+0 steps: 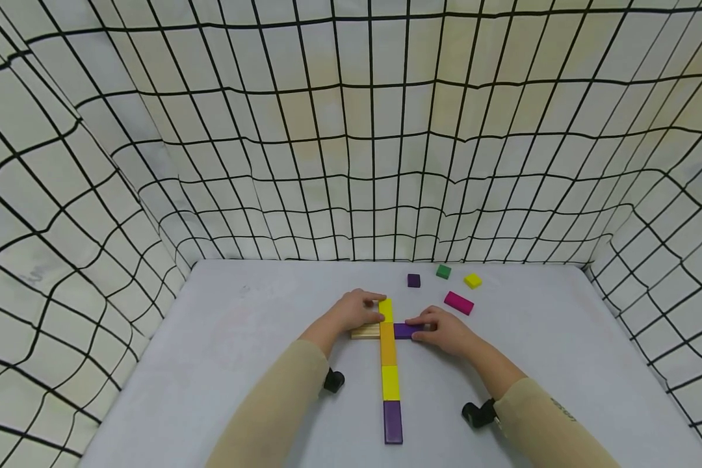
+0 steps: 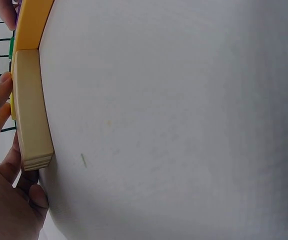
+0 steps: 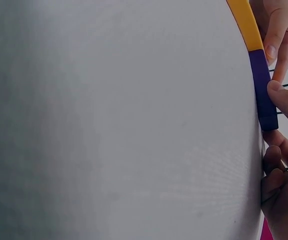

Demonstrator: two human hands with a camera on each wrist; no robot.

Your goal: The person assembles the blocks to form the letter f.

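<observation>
Flat blocks form a cross on the white table. Its upright runs from a yellow block (image 1: 388, 309) at the far end through an orange block (image 1: 388, 344) and another yellow block (image 1: 390, 382) to a purple block (image 1: 392, 422) nearest me. A bare-wood block (image 1: 365, 332) makes the left arm and a second purple block (image 1: 405, 331) the right arm. My left hand (image 1: 351, 312) pinches the far yellow block, its index finger at the far end and thumb at the left side. Between thumb and index finger, my right hand (image 1: 444, 330) holds the right-arm purple block near its outer end.
Beyond the right hand lie a magenta block (image 1: 459, 303), a small dark purple cube (image 1: 413, 281), a green block (image 1: 443, 272) and a small yellow block (image 1: 472, 281). Black netting (image 1: 374, 175) over pale walls closes off the table's back and sides.
</observation>
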